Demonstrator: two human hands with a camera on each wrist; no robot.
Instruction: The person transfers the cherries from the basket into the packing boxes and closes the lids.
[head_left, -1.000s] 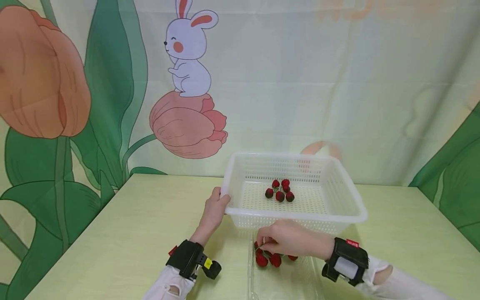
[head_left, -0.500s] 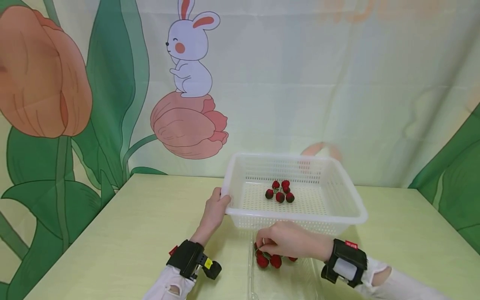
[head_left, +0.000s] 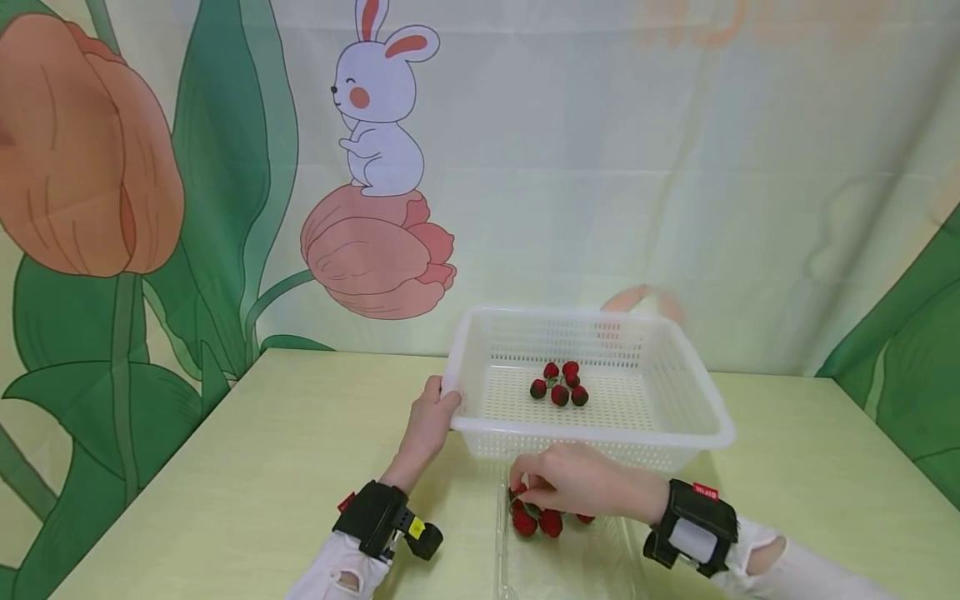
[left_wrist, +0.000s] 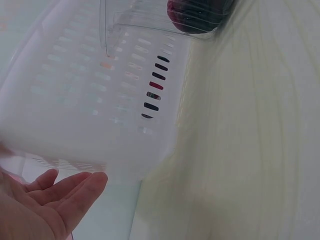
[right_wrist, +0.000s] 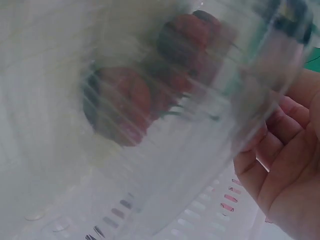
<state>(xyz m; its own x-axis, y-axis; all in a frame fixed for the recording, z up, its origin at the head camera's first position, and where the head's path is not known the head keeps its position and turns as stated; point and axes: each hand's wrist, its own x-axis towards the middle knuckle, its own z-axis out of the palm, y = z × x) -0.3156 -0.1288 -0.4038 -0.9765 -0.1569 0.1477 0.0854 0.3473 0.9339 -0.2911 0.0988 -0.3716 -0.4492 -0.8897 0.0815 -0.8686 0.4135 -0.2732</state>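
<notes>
At the centre of the frame, the left hand (head_left: 429, 417) grips the white basket (head_left: 585, 435) by its left rim, thumb on top and fingers against the outside. In the basket lies a small cluster of red fruit (head_left: 560, 395). Lower down, the right hand (head_left: 573, 477) reaches into the clear box (head_left: 570, 567), fingers bent, thumb and forefinger apparently pinching the loose fruit (head_left: 551, 523) by its stems; blurry plastic hides the exact hold. Box and basket stand on the pale table (head_left: 225, 467).

The basket (head_left: 615, 402) is smooth plastic, the tray (head_left: 570, 560) clear, glossy plastic, the backdrop (head_left: 570, 167) matt cloth.
</notes>
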